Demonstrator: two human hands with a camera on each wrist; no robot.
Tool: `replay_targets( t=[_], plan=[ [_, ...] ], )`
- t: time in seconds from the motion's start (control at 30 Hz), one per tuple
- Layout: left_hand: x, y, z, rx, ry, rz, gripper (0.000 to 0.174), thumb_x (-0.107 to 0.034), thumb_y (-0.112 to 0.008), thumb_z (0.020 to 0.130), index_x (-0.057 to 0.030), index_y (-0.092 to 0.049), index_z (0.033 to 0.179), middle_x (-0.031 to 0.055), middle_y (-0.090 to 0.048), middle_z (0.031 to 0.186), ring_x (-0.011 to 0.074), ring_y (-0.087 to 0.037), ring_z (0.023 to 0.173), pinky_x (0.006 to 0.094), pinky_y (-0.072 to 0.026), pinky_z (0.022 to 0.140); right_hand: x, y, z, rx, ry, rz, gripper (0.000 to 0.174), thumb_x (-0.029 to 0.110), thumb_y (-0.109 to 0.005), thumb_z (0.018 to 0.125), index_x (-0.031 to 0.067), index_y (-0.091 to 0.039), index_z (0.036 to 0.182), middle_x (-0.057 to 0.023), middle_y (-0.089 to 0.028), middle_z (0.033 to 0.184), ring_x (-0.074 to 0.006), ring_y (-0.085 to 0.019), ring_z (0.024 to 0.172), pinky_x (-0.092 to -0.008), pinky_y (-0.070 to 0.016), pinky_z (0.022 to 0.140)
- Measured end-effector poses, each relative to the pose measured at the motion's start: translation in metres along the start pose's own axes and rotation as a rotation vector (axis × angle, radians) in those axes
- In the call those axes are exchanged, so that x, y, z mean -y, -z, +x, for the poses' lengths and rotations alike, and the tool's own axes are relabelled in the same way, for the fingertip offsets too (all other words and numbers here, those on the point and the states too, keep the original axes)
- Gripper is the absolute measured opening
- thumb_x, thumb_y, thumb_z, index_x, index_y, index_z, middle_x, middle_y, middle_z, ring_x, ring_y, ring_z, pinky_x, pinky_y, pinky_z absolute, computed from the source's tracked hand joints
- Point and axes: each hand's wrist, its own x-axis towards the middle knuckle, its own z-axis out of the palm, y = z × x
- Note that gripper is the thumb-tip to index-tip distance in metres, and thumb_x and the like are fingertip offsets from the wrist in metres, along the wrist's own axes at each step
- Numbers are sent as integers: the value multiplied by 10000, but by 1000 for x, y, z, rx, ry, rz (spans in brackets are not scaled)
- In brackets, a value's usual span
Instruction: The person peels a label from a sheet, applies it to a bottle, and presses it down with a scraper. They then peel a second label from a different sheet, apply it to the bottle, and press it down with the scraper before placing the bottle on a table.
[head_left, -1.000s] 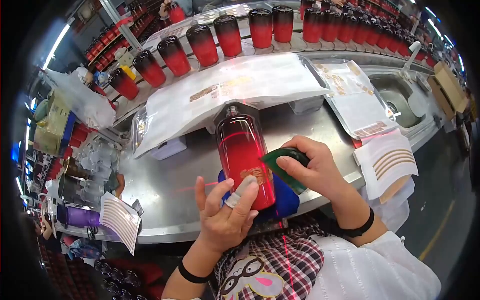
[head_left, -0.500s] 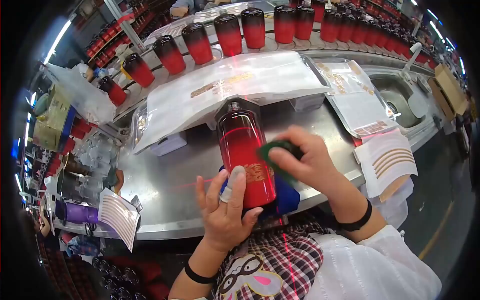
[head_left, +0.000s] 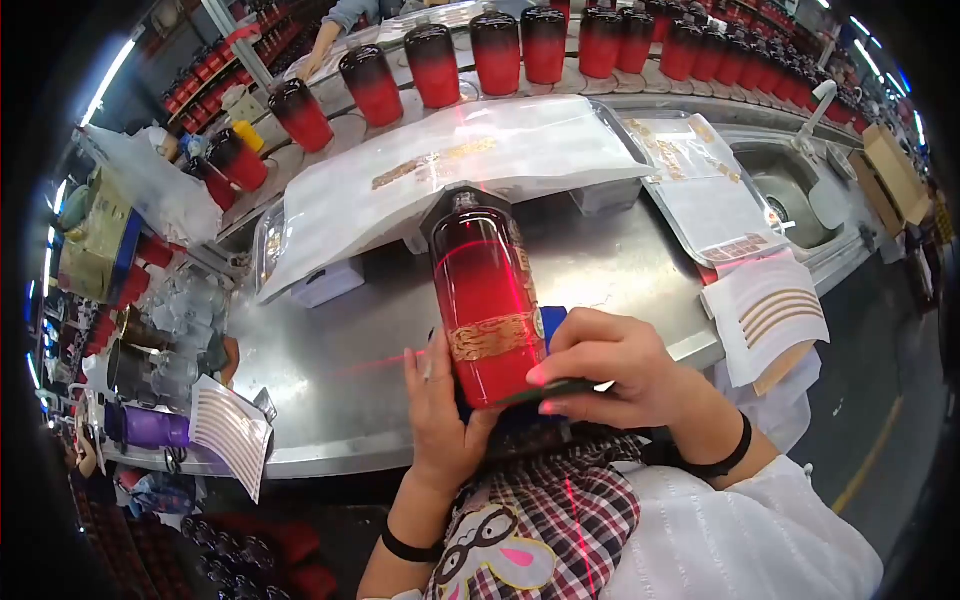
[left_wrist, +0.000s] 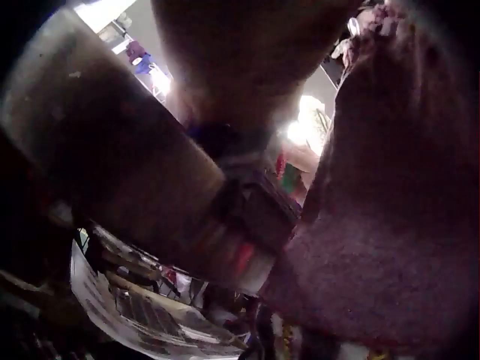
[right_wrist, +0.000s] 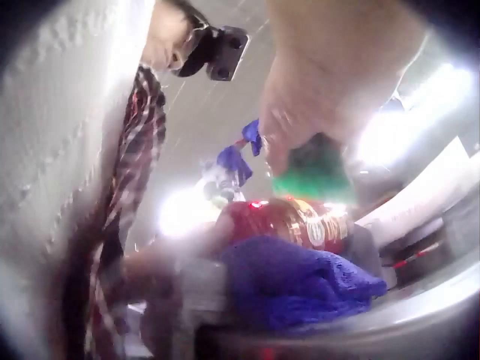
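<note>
A glossy red-and-black bottle (head_left: 480, 290) with gold lettering lies in front of me, neck pointing away. My left hand (head_left: 440, 430) holds its lower left side, thumb by the base and fingers along the side. My right hand (head_left: 630, 370) pinches a dark green scraper (right_wrist: 311, 176) beside the bottle's lower right edge. A gold decal band (head_left: 492, 338) shows across the lower front, with more gold lettering up the right side. Under the bottle is a blue cloth (right_wrist: 300, 281). The left wrist view is dark, and the bottle is hard to make out there.
A white sheet with gold decals (head_left: 350, 215) spans the steel table (head_left: 330, 380) behind the bottle. Decal trays (head_left: 700, 200) and a striped sheet (head_left: 770, 315) stand right, near a sink (head_left: 780, 190). Several red-black bottles (head_left: 437, 65) line the back; a purple cup (head_left: 155, 427) stands left.
The bottle has turned, so the gold band faces up and lettering shows on its right side. My left fingers moved from its front to its left side; the scraper moved down towards the base.
</note>
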Motion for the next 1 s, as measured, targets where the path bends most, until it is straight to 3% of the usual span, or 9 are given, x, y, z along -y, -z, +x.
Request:
replay_targets(
  t=[0.2,0.23,0.43,0.53,0.67,0.7,0.83,0.93,1.0],
  plan=[
    [-9,2,5,-41,-8,131,969,-523,-690,851,89,-273,1475,283,-421,1443,481,-387,1339,608,-192,1139,-3,-1,-9,-123,-145,-28,240,109,-758,823,6,-654,1013,-115,-593,827,-251,-599,720,-321,-481,613],
    [-8,1,6,-28,-3,111,962,-518,-690,853,87,-274,1476,281,-416,1448,479,-389,1339,604,-197,1138,-4,-1,-11,-128,-107,-14,230,125,-736,860,-10,-636,1016,-112,-591,823,-221,-591,698,-311,-472,607],
    [4,-7,0,-1,86,-213,933,-482,-687,875,83,-262,1483,278,-405,1464,450,-389,1355,522,-276,1134,-1,3,-35,-296,-543,200,239,176,-663,951,-21,-604,1071,-70,-646,815,-99,-583,714,-268,-479,633],
    [5,-8,-1,9,114,-303,927,-471,-688,880,82,-256,1486,281,-399,1467,439,-390,1360,486,-307,1126,0,1,-36,-310,-548,223,238,175,-646,964,-18,-598,1095,-56,-671,822,-77,-580,725,-254,-484,641],
    [8,-10,-2,-2,105,-322,925,-468,-688,882,75,-252,1491,285,-403,1459,431,-406,1349,480,-322,1114,3,-9,-25,-162,-385,19,195,120,-682,911,9,-635,1065,-99,-620,825,-178,-598,706,-275,-487,657],
    [9,-10,-2,-2,100,-322,925,-468,-689,882,74,-252,1491,282,-407,1455,429,-412,1343,480,-327,1110,5,-13,-20,-171,-331,-65,215,108,-725,852,34,-655,1041,-116,-596,840,-257,-597,732,-324,-491,665],
    [10,-10,-1,-23,56,-292,922,-470,-688,883,72,-256,1490,279,-422,1437,421,-435,1321,477,-342,1095,9,-23,-7,-89,50,-211,262,134,-771,794,64,-658,1020,-108,-616,881,-300,-620,807,-385,-498,712],
    [8,-9,0,-23,56,-293,919,-469,-686,885,73,-255,1489,280,-428,1429,418,-443,1311,475,-346,1091,17,-19,-5,24,-77,24,265,128,-767,796,57,-653,1024,-111,-621,881,-311,-618,789,-372,-506,696],
    [7,-9,0,-19,71,-289,923,-471,-686,885,73,-251,1490,279,-430,1427,416,-444,1309,474,-346,1091,6,-24,-9,-109,-191,71,230,135,-736,846,24,-654,1030,-112,-619,843,-268,-613,725,-342,-487,637]
  ],
)
